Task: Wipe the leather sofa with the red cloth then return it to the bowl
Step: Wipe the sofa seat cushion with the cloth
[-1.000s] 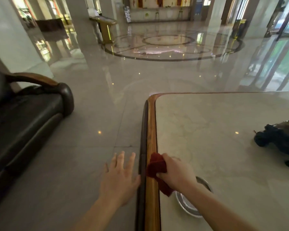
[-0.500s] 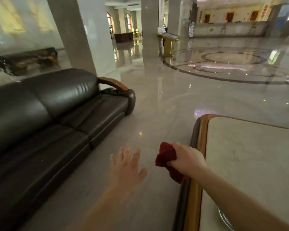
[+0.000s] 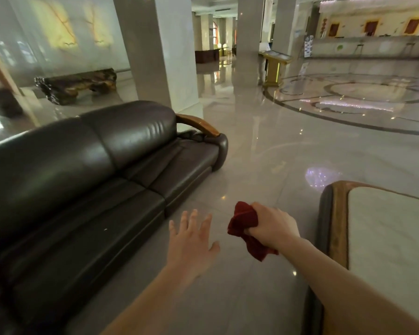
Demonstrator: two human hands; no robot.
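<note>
One red cloth (image 3: pixel 243 224) sits low in the frame, just right of centre, bunched in the right hand (image 3: pixel 270 224). The fingers are curled into a closed fist around its middle, so a crumpled fold sticks out above and to the left of the knuckles and a loose tail hangs below the wrist. The cloth is in the air over the pale polished floor (image 3: pixel 264 151), between the sofa and the table, touching neither.

Two bare hands are in view. The right forearm comes in from the lower right corner, crossing the near edge of the table. The left hand (image 3: pixel 191 240) reaches in from the bottom centre, palm down, fingers spread and straight — wide open, holding nothing, hovering over the floor just beside the sofa's front edge.

One dark leather sofa (image 3: pixel 87 180) fills the left half of the frame, with one wood-topped armrest (image 3: pixel 198 124) at its far end. One table (image 3: pixel 387 238) with a pale stone top and wooden rim takes the lower right. Farther off, in the upper left, stands one dark carved bench (image 3: pixel 78 83) — and three pillars rise across the top.
</note>
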